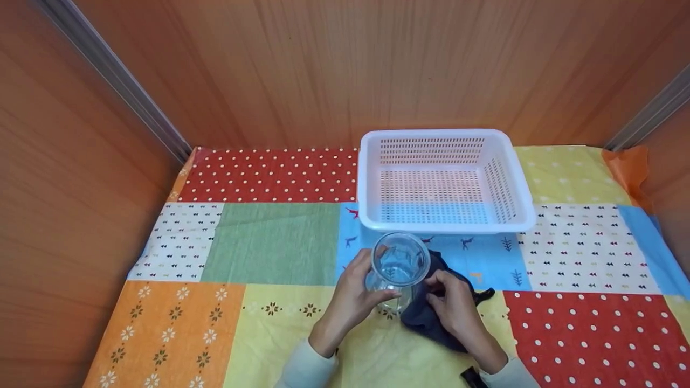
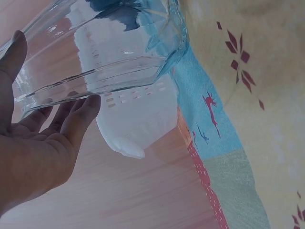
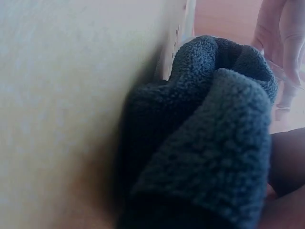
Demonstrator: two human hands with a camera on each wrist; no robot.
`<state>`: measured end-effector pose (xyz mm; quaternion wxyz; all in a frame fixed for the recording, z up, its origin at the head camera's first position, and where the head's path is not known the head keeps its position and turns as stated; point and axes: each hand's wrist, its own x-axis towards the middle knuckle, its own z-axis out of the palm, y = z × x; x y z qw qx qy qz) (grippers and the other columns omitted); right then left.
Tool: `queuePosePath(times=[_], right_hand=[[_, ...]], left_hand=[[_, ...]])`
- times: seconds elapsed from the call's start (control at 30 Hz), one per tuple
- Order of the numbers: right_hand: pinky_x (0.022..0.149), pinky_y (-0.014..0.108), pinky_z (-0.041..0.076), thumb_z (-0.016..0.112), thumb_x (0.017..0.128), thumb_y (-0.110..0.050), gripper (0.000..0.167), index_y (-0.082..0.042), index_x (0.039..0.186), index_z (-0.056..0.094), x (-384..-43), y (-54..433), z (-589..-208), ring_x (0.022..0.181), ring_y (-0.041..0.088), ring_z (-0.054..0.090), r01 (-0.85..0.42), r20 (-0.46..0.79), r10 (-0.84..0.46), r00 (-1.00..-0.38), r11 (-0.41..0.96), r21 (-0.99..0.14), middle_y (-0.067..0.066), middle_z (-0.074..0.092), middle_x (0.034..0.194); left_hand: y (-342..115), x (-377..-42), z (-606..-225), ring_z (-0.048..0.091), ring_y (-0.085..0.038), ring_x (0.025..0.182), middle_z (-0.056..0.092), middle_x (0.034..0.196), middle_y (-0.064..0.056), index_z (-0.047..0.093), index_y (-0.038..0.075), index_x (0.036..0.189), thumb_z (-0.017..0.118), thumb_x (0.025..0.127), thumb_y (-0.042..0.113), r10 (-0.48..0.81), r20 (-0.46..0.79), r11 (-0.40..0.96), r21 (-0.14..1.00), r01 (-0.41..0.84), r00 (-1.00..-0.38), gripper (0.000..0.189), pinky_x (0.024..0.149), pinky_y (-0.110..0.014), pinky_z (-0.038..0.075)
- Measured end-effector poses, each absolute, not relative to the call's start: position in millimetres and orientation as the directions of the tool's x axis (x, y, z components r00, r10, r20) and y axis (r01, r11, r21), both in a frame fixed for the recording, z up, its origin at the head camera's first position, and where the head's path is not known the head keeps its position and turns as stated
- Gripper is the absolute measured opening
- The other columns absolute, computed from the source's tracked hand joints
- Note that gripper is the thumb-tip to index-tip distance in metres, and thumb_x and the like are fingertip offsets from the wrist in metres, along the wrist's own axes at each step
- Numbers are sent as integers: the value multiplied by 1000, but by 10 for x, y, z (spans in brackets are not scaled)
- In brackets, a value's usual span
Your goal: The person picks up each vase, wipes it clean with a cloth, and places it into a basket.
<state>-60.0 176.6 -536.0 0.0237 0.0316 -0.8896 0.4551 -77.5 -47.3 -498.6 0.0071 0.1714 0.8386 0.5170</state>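
Note:
A clear glass jar (image 1: 400, 260), its round rim tipped toward the head camera, is gripped by my left hand (image 1: 353, 296) from the left side. In the left wrist view the glass jar (image 2: 109, 52) has angled walls, with the thumb on one side and the fingers (image 2: 86, 112) on the other. My right hand (image 1: 455, 304) pinches a dark grey fuzzy cloth (image 1: 431, 323) close to the right side of the jar. Folds of the cloth (image 3: 219, 133) fill the right wrist view and hide most of the right hand there.
A white perforated plastic basket (image 1: 447, 227) stands behind the hands near the back wooden wall (image 1: 323, 70). The table is covered with a patchwork-patterned tablecloth (image 1: 275, 242). A black strap end (image 1: 485, 295) sticks out beside the cloth. Wooden panels enclose both sides.

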Motion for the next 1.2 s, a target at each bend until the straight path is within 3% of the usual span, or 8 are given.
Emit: queuePosePath(times=[0.3, 0.67, 0.97, 1.2], right_hand=[[77, 36, 63, 75, 83, 20, 25, -3, 94, 72, -525, 1736, -5270, 94, 30, 73, -65, 81, 5, -997, 546, -835, 12, 73, 99], [85, 36, 64, 73, 88, 17, 22, -4, 97, 73, -475, 1624, -4764, 102, 25, 72, -82, 113, 55, -992, 400, -913, 9, 70, 103], [84, 41, 64, 74, 86, 20, 23, -1, 97, 71, -474, 1642, -4973, 102, 33, 73, -138, 171, 35, -985, 444, -885, 13, 70, 104], [76, 37, 64, 73, 85, 21, 24, -1, 97, 70, -508, 1702, -5238, 98, 35, 73, -111, 132, 6, -991, 507, -855, 16, 71, 104]], left_hand=[[-472, -754, -5013, 61, -31, 128, 63, 139, -11, 58, 10, 150, 95, 78, 13, 305, 177, 402, 867, 295, -936, 80, 108, -53, 51], [-474, -764, -5008, 62, -30, 126, 63, 136, -9, 57, 7, 149, 94, 78, 7, 306, 199, 412, 854, 317, -931, 80, 107, -52, 52], [-481, -774, -5020, 62, -31, 125, 64, 135, -9, 57, 8, 148, 95, 78, 11, 303, 205, 412, 852, 322, -931, 80, 107, -51, 52], [-480, -787, -5011, 62, -33, 126, 63, 137, -8, 58, 8, 148, 95, 77, 11, 309, 217, 406, 850, 335, -926, 80, 107, -51, 52]])
